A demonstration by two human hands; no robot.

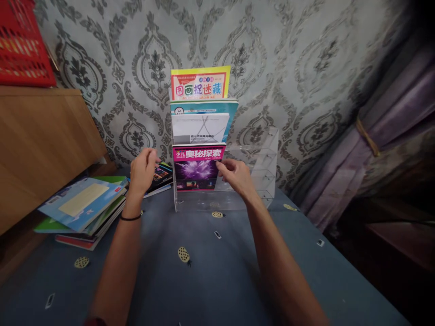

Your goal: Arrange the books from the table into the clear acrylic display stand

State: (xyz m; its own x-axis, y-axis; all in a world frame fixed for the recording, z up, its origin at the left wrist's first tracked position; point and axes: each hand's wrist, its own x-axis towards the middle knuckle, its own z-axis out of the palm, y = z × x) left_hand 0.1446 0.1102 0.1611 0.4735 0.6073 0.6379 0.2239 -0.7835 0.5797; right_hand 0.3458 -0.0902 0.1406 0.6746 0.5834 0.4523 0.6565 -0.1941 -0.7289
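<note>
A clear acrylic tiered rack (pixel 234 201) stands against the wall with books in its left half. In its front tier is a book with a pink and purple cover (pixel 196 170). My right hand (pixel 236 175) pinches that book's right edge between thumb and fingers. My left hand (pixel 143 170) is raised to the left of the rack, apart from the book, its fingers curled together with nothing seen in them. Behind the pink book, rising in steps, are a white-grey book (pixel 200 127), a teal book (pixel 233 111) and a yellow-edged picture book (pixel 200 86).
Left of my left forearm lies a stack of books, a light blue one (pixel 84 203) on top. Dark books (pixel 161 174) lie beside the rack. A wooden cabinet (pixel 44 145) with a red basket (pixel 25 50) stands at left; a tied curtain (pixel 335 172) hangs at right. Blue cloth (pixel 204 280) covers the table.
</note>
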